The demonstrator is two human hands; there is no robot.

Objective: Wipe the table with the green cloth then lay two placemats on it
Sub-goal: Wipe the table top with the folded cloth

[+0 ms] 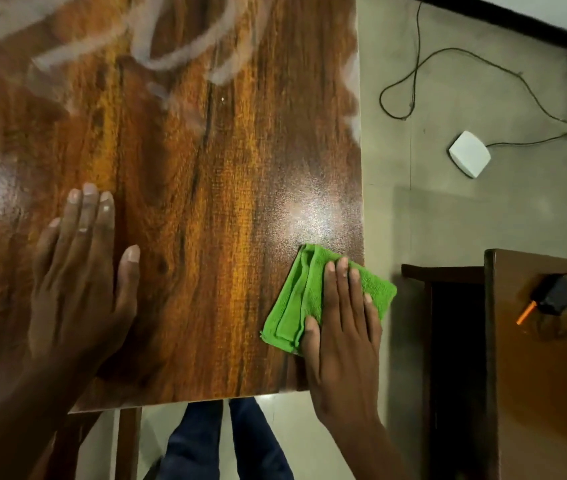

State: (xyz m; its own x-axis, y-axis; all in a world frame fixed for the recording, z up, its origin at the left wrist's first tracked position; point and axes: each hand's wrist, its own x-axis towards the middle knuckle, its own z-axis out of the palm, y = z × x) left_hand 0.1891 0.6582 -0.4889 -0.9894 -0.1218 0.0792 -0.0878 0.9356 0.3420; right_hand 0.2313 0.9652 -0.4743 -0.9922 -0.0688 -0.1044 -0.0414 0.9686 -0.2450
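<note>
Head view: green cloth (304,299) under right hand (342,336).

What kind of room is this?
Probably a room in a home or small office: a glossy wooden table, a plain tiled floor with loose cables, and a small white device.

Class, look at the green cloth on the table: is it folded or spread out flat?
Folded. The green cloth shows stacked layered edges along its left side, under the flat right hand.
</note>
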